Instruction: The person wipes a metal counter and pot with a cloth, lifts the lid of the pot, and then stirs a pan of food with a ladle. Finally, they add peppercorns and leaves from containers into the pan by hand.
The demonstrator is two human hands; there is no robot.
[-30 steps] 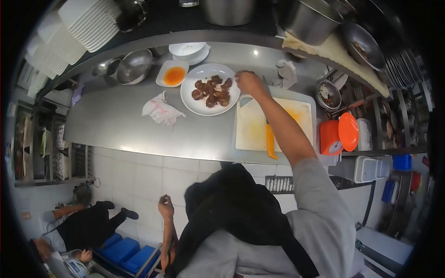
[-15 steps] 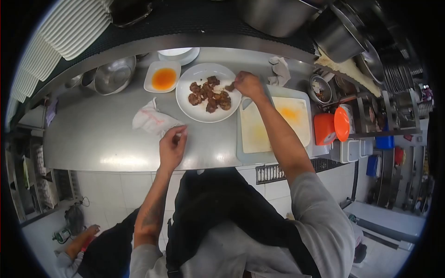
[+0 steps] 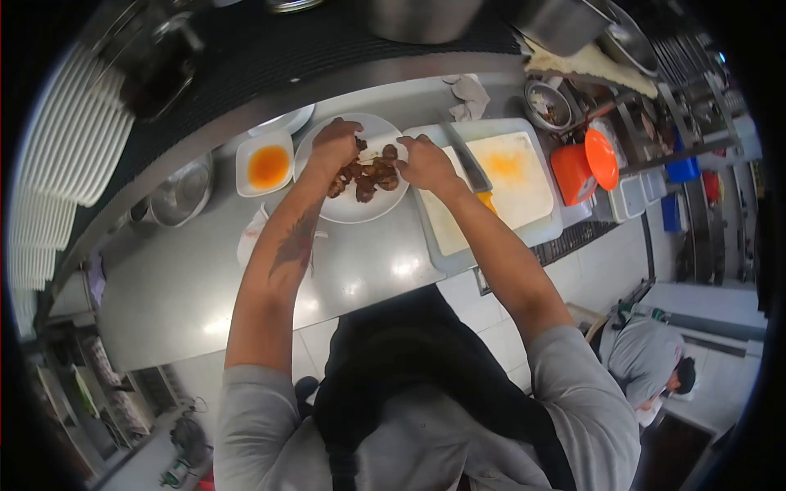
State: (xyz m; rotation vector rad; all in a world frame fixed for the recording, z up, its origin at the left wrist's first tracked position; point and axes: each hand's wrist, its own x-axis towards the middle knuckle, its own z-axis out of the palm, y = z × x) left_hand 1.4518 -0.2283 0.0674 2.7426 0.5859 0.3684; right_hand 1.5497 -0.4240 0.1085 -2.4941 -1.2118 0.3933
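A white plate point(image 3: 348, 211) with several brown meat pieces point(image 3: 370, 176) stands on the steel counter point(image 3: 188, 286). My left hand point(image 3: 334, 147) lies over the left part of the pile, fingers curled down onto the pieces. My right hand point(image 3: 422, 164) is at the plate's right rim, fingertips pinched on a meat piece. Both forearms reach across the counter. The left arm hides part of a crumpled white cloth point(image 3: 252, 236).
A white cutting board point(image 3: 512, 176) with a yellow stain lies right of the plate, with an orange-handled knife point(image 3: 468, 159) on it. Nearby are a square dish of orange sauce point(image 3: 268, 166), steel bowls point(image 3: 182, 192), stacked white plates point(image 3: 70, 155) and an orange container point(image 3: 583, 168). Another person point(image 3: 647, 360) crouches at lower right.
My left hand has come up from the crumpled cloth onto the meat on the plate. My right hand stays at the plate's right rim. The view has tilted and shifted.
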